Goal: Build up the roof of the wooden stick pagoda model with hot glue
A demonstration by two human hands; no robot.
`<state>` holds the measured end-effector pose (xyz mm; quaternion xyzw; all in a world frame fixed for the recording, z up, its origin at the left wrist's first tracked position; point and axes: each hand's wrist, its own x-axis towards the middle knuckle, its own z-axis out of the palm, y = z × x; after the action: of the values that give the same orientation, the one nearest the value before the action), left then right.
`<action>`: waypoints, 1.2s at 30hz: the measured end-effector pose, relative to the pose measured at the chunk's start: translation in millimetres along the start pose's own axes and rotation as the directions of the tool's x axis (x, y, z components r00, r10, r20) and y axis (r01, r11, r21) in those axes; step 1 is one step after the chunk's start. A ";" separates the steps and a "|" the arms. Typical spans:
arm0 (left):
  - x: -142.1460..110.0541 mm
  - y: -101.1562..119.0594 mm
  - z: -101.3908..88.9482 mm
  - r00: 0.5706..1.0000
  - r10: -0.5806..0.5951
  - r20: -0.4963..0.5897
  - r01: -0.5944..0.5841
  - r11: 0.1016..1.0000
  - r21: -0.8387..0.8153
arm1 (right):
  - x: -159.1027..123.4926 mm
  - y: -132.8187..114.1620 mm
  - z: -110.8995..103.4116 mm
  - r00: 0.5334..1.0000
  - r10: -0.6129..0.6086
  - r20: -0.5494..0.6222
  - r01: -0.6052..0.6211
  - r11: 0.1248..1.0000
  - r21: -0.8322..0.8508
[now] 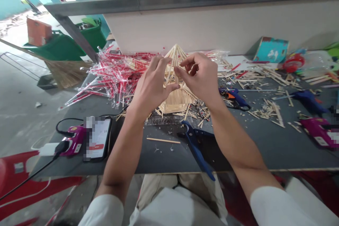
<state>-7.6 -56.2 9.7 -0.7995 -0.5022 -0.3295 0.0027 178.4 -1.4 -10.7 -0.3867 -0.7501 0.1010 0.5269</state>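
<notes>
A small model built of thin wooden sticks (178, 99) stands on the dark table, with a peaked frame over a slatted base. My left hand (153, 84) is around its left side, fingers by the upper struts and thumb across the front. From the right, my right hand (201, 74) pinches at a strut near the middle of the frame; the fingertips partly hide what is between them. A loose wooden stick (163, 140) and a blue-handled cutter (198, 150) lie nearer to me. Just in front of the model is a clear ruler (168, 120).
Plastic-wrapped stick packets (116, 74) heap up at left. A phone (99, 137) and a purple power strip (75, 140) lie at front left. Two blue glue guns (234, 97) (308, 100), stick scraps (268, 113) and another purple strip (317, 132) are at right. A metal rail (185, 3) crosses behind.
</notes>
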 end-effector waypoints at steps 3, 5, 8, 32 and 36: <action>0.3 1.2 -0.5 1.000 -0.002 0.001 0.002 1.000 -0.009 | 1.5 -1.3 5.1 0.999 0.042 -0.027 -0.042 0.999 0.007; 0.6 1.1 -0.7 1.000 -0.002 -0.002 0.002 1.000 -0.017 | 1.3 -3.2 7.5 0.997 0.064 -0.049 -0.064 0.998 0.010; 0.6 0.2 -0.2 1.000 -0.001 0.000 0.001 1.000 -0.019 | 1.6 -5.2 10.3 0.992 0.094 -0.080 -0.093 0.995 0.018; 2.3 0.8 4.5 0.997 -0.051 -0.050 0.049 0.998 -0.040 | 6.1 -7.2 -13.3 0.988 0.153 -0.004 -0.153 0.981 -0.116; 2.4 -1.7 6.5 0.997 -0.045 -0.055 0.042 0.998 -0.051 | 4.2 -5.4 -13.0 0.987 0.162 0.008 -0.162 0.985 -0.065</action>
<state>-4.9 -51.1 5.3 -0.7785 -0.5109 -0.3644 -0.0103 186.5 -5.5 0.8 -0.4624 -0.7226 0.1220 0.4991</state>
